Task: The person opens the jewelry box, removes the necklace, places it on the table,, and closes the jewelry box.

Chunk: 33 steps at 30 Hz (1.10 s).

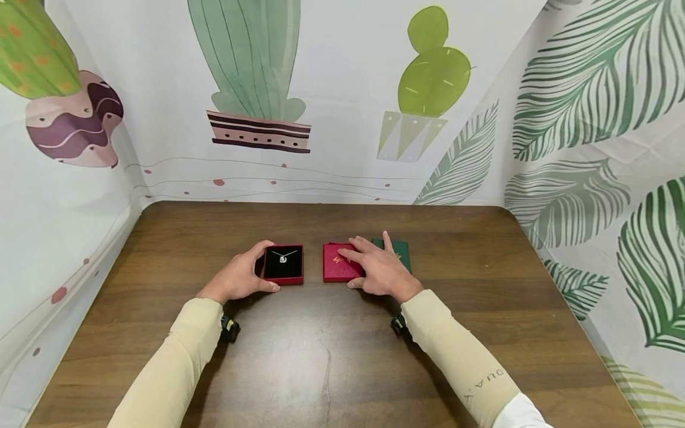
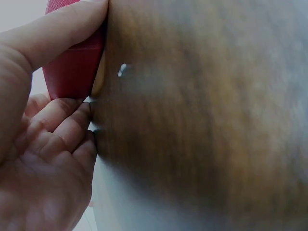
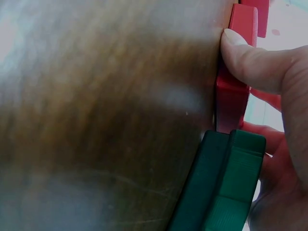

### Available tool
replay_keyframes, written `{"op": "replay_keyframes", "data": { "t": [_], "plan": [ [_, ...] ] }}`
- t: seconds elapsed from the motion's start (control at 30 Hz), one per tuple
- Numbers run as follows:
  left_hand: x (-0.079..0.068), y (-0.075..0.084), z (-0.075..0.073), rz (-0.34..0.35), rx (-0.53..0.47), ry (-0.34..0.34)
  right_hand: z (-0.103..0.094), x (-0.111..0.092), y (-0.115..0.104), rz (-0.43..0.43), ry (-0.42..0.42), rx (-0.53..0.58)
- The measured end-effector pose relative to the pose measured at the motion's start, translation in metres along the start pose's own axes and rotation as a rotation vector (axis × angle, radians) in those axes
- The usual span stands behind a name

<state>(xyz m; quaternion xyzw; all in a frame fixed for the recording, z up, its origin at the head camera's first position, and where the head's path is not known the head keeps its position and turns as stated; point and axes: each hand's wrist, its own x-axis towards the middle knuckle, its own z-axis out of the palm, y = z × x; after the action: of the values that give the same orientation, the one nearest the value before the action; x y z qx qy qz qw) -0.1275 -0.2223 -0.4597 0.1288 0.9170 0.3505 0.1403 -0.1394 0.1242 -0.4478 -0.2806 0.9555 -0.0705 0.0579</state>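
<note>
An open red jewelry box (image 1: 283,280) sits on the table, its black insert bearing a necklace (image 1: 283,259) with a thin chain and a sparkling pendant. My left hand (image 1: 243,275) grips this box from the left, thumb at the near side and fingers round the far corner. To its right lies a red box lid (image 1: 332,272) with gold lettering. Over the lid's right part is my right hand (image 1: 382,270), thumb against its near edge and fingers across its top and far side. A green jewelry box (image 1: 402,254) with gold lettering stands partly hidden behind the right hand.
A brown wood-grain table (image 1: 321,368) carries everything. Behind it hangs a white cloth (image 1: 342,107) printed with cacti and leaves. Each wrist wears a small black camera, such as the one on the left (image 1: 230,329).
</note>
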Motion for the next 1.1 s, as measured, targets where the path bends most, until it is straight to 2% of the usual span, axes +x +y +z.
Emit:
{"op": "replay_keyframes", "data": {
  "t": [0.67,0.93,1.1],
  "plan": [
    [-0.0019,0.0017,-0.0013,-0.004,-0.001,-0.001,-0.0036,-0.0033,-0.0016,-0.007,0.009,-0.019],
    [-0.0024,0.0034,-0.0020,-0.009,-0.004,-0.004,-0.0059,-0.0043,-0.0031,-0.053,0.043,-0.038],
    [-0.0022,0.0035,-0.0018,-0.014,-0.004,-0.007,-0.0080,-0.0048,-0.0063,-0.080,0.059,-0.011]
  ]
}}
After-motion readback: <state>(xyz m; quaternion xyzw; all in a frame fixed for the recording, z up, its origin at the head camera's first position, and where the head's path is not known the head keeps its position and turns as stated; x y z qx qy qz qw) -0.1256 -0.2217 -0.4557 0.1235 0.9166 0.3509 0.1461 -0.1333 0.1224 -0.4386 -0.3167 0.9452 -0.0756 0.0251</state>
